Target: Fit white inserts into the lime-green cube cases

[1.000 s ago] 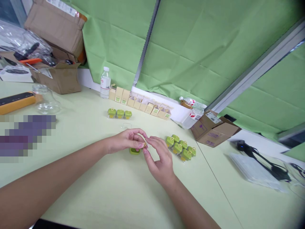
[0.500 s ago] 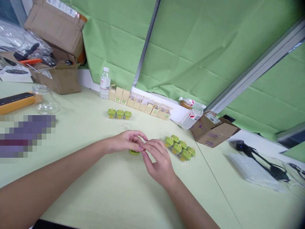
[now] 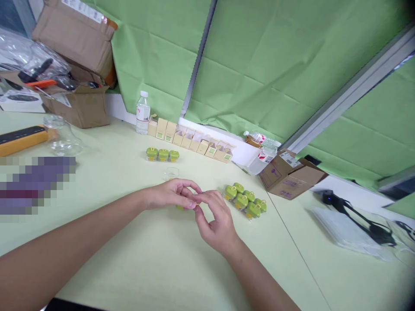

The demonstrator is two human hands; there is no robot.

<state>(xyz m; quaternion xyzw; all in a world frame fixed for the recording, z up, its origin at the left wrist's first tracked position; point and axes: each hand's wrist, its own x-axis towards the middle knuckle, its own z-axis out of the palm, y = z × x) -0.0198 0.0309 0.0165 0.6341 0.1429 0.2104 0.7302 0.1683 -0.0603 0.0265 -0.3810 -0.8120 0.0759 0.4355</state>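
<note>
My left hand (image 3: 177,193) is closed round a small green lid (image 3: 179,207), most of it hidden under the fingers. The fingertips of my right hand (image 3: 218,220) meet those of the left and pinch a tiny yellow piece (image 3: 197,204), too small to make out well. Just behind my left hand stands a small clear cup (image 3: 172,172). Farther back, three clear containers with green lids (image 3: 163,153) sit in a row. To the right of my right hand is a cluster of several more green-lidded containers (image 3: 241,200), with yellow loops on top.
Small cardboard boxes (image 3: 188,140) line the wall beside an upright water bottle (image 3: 143,113). More bottles (image 3: 261,159) lean near a carton (image 3: 288,175) at right. A glass jar (image 3: 63,138) and an orange-black case (image 3: 22,139) are at left. Black cables (image 3: 363,220) lie far right.
My right fingertips have shifted slightly right, and a bit of yellow now shows between them. Less of the green lid is visible under my left hand.
</note>
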